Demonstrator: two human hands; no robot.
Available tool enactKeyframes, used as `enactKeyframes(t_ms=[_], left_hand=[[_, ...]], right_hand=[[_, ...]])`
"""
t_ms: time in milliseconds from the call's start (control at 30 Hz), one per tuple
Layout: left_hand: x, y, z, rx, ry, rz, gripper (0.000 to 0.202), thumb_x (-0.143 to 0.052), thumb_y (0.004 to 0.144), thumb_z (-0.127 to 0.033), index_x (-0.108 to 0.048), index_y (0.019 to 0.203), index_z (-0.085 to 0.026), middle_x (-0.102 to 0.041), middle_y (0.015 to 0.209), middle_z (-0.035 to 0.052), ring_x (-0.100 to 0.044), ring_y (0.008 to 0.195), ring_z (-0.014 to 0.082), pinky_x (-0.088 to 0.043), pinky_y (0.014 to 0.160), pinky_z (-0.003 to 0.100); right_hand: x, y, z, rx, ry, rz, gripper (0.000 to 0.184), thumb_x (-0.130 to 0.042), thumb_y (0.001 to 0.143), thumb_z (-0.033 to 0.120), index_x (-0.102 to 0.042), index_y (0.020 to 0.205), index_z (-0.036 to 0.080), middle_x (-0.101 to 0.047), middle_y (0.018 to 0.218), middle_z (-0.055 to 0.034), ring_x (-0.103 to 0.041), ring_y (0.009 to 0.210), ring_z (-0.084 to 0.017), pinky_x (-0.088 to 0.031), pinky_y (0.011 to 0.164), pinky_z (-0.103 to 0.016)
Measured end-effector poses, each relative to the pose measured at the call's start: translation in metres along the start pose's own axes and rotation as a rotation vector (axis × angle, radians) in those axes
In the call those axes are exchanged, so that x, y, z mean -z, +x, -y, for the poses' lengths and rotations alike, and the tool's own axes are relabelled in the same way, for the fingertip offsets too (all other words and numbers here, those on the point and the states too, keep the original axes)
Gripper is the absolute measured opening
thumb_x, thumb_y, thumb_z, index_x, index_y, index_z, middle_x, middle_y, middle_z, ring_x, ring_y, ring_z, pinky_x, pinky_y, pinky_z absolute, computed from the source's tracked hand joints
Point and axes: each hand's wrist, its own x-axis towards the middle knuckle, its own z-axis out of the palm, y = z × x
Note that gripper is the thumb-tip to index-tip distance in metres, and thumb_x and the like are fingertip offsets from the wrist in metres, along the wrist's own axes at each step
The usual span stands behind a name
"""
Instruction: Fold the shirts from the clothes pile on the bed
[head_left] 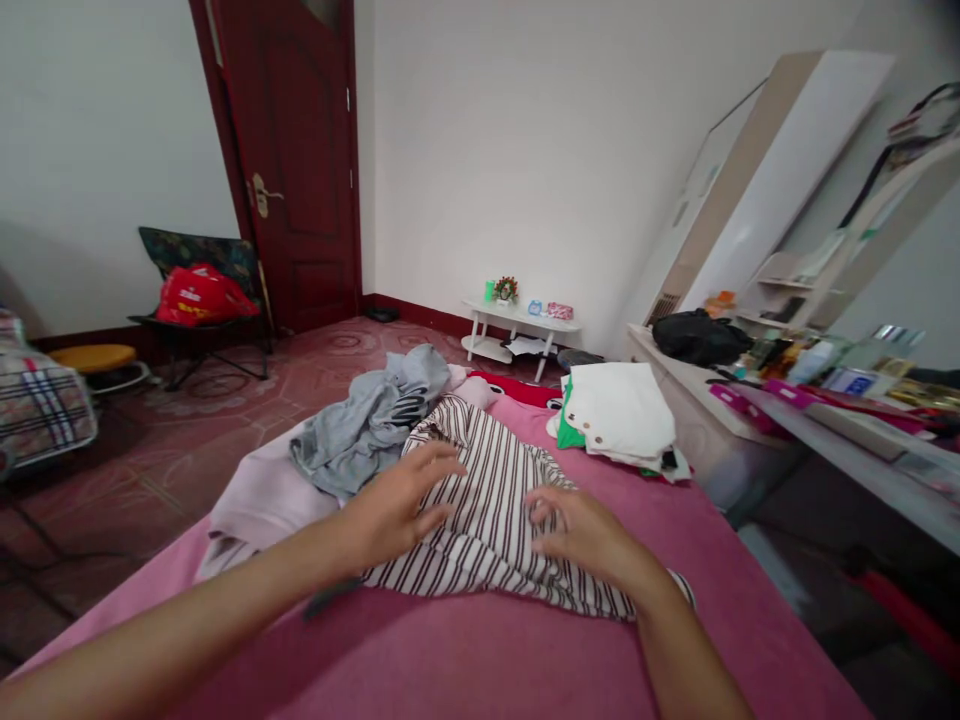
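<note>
A brown-and-white striped garment (pixel 487 500) lies spread on the pink bed cover (pixel 480 650) in front of me. My left hand (pixel 397 505) hovers over its left edge with fingers stretched out and apart. My right hand (pixel 581 530) rests on the garment's right side, fingers slightly curled and spread, gripping nothing. A grey garment (pixel 367 420) lies crumpled just beyond my left hand, on top of a pale pink garment (pixel 259 495). Folded white and green clothes (pixel 619 415) are stacked at the far right of the bed.
A cluttered dresser (pixel 825 420) with a black bag (pixel 697 338) runs along the bed's right side. A small white table (pixel 521 325) stands by the far wall. A chair with a red bag (pixel 199 295) sits next to the dark red door (pixel 296 160).
</note>
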Motion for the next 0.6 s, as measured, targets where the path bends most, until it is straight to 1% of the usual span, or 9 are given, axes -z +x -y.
enactKeyframes(t_ms=[67, 133, 200, 267, 367, 433, 467, 533, 600], left_hand=[[-0.021, -0.016, 0.001, 0.040, 0.025, 0.175, 0.052, -0.062, 0.083, -0.027, -0.046, 0.133, -0.024, -0.041, 0.140, 0.0126, -0.044, 0.125, 0.0280, -0.040, 0.102, 0.042], [-0.031, -0.024, 0.005, 0.080, 0.042, 0.282, 0.067, -0.070, 0.076, -0.035, -0.044, 0.136, -0.022, -0.045, 0.136, 0.0147, -0.049, 0.120, 0.0307, -0.043, 0.097, 0.042], [-0.031, -0.025, 0.007, 0.082, 0.059, 0.340, 0.071, -0.076, 0.069, -0.044, -0.049, 0.132, -0.024, -0.055, 0.123, 0.0124, -0.055, 0.108, 0.0302, -0.046, 0.091, 0.040], [-0.025, -0.023, 0.003, 0.072, 0.094, 0.389, 0.057, -0.078, 0.065, -0.043, -0.061, 0.117, -0.026, -0.063, 0.105, 0.0074, -0.059, 0.096, 0.0278, -0.046, 0.085, 0.038], [-0.007, -0.018, -0.013, 0.124, 0.040, 0.424, 0.016, -0.072, 0.070, -0.026, -0.067, 0.084, -0.022, -0.065, 0.079, 0.0011, -0.060, 0.078, 0.0204, -0.044, 0.073, 0.029], [0.013, -0.016, -0.030, 0.210, -0.159, 0.366, 0.005, -0.065, 0.072, -0.020, -0.062, 0.075, -0.019, -0.061, 0.069, -0.0019, -0.057, 0.066, 0.0152, -0.041, 0.062, 0.024], [0.026, -0.015, -0.038, 0.261, -0.284, 0.300, 0.005, -0.064, 0.073, -0.020, -0.060, 0.075, -0.019, -0.059, 0.067, -0.0028, -0.054, 0.062, 0.0134, -0.039, 0.058, 0.022], [0.055, -0.014, -0.054, 0.346, -0.499, 0.123, 0.011, -0.063, 0.075, -0.026, -0.056, 0.077, -0.018, -0.054, 0.064, -0.0038, -0.049, 0.057, 0.0107, -0.036, 0.052, 0.019], [0.083, -0.012, -0.065, 0.381, -0.593, -0.047, 0.019, -0.066, 0.075, -0.033, -0.054, 0.077, -0.018, -0.051, 0.062, -0.0041, -0.044, 0.053, 0.0095, -0.033, 0.048, 0.019]], right_hand=[[-0.009, -0.003, -0.002, -0.001, -0.084, 0.161, 0.044, -0.075, 0.056, 0.022, -0.068, 0.099, 0.025, -0.069, 0.096, 0.0013, -0.062, 0.083, -0.018, -0.044, 0.072, -0.026], [-0.014, -0.004, 0.001, 0.020, -0.178, 0.211, 0.037, -0.078, 0.053, 0.022, -0.070, 0.089, 0.025, -0.069, 0.091, 0.0031, -0.061, 0.082, -0.017, -0.041, 0.070, -0.024], [-0.014, -0.007, 0.009, 0.037, -0.218, 0.236, 0.027, -0.077, 0.056, 0.024, -0.070, 0.082, 0.025, -0.068, 0.085, 0.0044, -0.060, 0.077, -0.015, -0.038, 0.066, -0.023], [-0.011, -0.011, 0.021, 0.062, -0.201, 0.237, 0.024, -0.078, 0.060, 0.031, -0.070, 0.082, 0.025, -0.068, 0.082, 0.0048, -0.060, 0.075, -0.014, -0.037, 0.064, -0.022], [-0.014, -0.019, 0.041, 0.123, -0.173, 0.239, 0.038, -0.081, 0.056, 0.042, -0.069, 0.088, 0.026, -0.069, 0.087, 0.0033, -0.061, 0.079, -0.016, -0.038, 0.067, -0.023], [-0.021, -0.021, 0.052, 0.135, -0.228, 0.243, 0.044, -0.082, 0.055, 0.042, -0.069, 0.093, 0.025, -0.070, 0.092, -0.0003, -0.063, 0.083, -0.020, -0.038, 0.068, -0.025], [-0.025, -0.020, 0.055, 0.118, -0.281, 0.217, 0.039, -0.080, 0.058, 0.038, -0.070, 0.093, 0.024, -0.071, 0.092, -0.0028, -0.064, 0.085, -0.022, -0.038, 0.068, -0.026], [-0.026, -0.016, 0.056, 0.041, -0.387, 0.085, 0.025, -0.070, 0.069, 0.030, -0.070, 0.092, 0.023, -0.072, 0.090, -0.0065, -0.065, 0.085, -0.025, -0.037, 0.067, -0.028], [-0.016, -0.011, 0.052, -0.063, -0.427, -0.107, 0.022, -0.060, 0.074, 0.023, -0.069, 0.094, 0.025, -0.072, 0.084, -0.0062, -0.065, 0.079, -0.023, -0.035, 0.063, -0.027]])
